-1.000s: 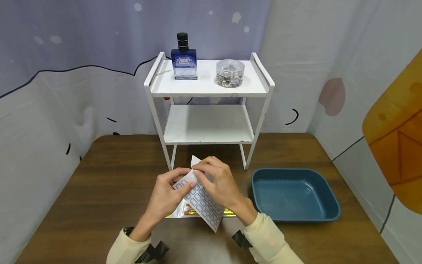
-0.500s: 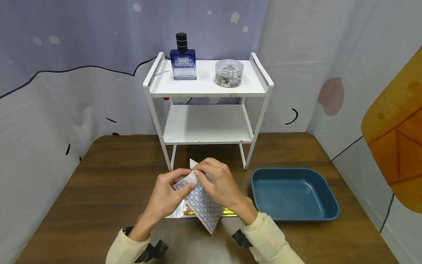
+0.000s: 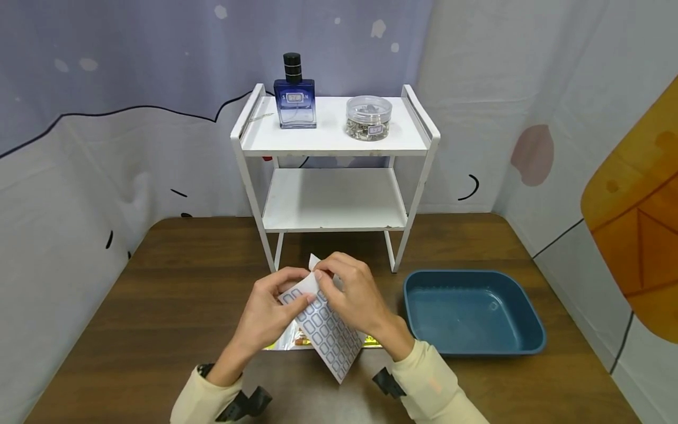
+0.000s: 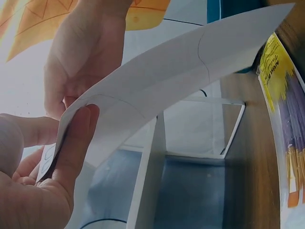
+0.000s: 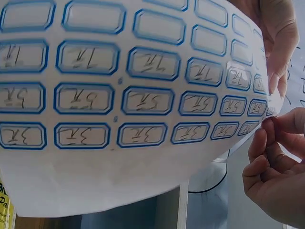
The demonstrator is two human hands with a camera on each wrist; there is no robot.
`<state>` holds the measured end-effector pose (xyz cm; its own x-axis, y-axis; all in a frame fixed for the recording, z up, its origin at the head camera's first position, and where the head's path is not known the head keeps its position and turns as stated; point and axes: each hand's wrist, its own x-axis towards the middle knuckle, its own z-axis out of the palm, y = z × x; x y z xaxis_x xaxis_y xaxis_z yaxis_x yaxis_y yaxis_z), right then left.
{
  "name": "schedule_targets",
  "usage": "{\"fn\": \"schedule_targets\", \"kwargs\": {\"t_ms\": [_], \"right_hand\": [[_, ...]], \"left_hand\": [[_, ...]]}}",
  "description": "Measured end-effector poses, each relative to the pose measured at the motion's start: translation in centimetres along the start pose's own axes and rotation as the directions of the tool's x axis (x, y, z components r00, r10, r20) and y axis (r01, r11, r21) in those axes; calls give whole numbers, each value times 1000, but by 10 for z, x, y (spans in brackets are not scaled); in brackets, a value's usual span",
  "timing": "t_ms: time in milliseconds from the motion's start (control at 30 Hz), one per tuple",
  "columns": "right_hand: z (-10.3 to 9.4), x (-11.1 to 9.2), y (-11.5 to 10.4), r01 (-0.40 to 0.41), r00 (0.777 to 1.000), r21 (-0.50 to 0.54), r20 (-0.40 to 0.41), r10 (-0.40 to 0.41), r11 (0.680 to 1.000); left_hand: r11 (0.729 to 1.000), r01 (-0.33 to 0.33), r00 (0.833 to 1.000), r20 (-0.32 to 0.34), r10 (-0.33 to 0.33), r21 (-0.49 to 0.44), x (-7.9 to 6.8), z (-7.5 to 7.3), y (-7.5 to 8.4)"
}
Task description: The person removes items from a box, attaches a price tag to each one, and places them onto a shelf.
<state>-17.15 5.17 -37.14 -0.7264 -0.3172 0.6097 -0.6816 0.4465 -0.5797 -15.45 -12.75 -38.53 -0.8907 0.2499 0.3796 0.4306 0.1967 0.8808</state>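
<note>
A sheet of price stickers (image 3: 331,335) with blue-bordered labels slants between both hands. Handwritten marks fill several label rows (image 5: 147,100) in the right wrist view. My left hand (image 3: 272,303) pinches the sheet's upper left edge between thumb and fingers. At the top corner, my right hand (image 3: 352,291) pinches the sheet with thumb and index finger. The left wrist view shows the sheet's plain white back (image 4: 157,71), bent in a curve. Whether a single sticker is peeled cannot be seen. Beneath the sheet lies a pack of paintbrushes (image 4: 290,119), mostly hidden in the head view (image 3: 288,338).
Behind the hands stands a white two-tier shelf (image 3: 336,200). Its top bears a blue perfume bottle (image 3: 295,103) and a clear round jar (image 3: 369,121), both with small labels. A teal plastic tray (image 3: 474,347) sits to the right on the wooden table (image 3: 159,306).
The sheet's lower corner has swung slightly downward. Both hands keep their pinch on the sheet and have barely shifted.
</note>
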Motion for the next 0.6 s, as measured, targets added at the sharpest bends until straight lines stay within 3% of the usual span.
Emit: {"fn": "schedule_targets", "kwargs": {"t_ms": [300, 600], "right_hand": [[1, -1, 0, -24, 999, -22, -27, 23, 999], [3, -1, 0, -71, 992, 18, -99, 72, 997]], "left_hand": [[999, 19, 1000, -1, -19, -27, 0, -2, -1], [993, 101, 993, -56, -105, -61, -2, -7, -2]]}}
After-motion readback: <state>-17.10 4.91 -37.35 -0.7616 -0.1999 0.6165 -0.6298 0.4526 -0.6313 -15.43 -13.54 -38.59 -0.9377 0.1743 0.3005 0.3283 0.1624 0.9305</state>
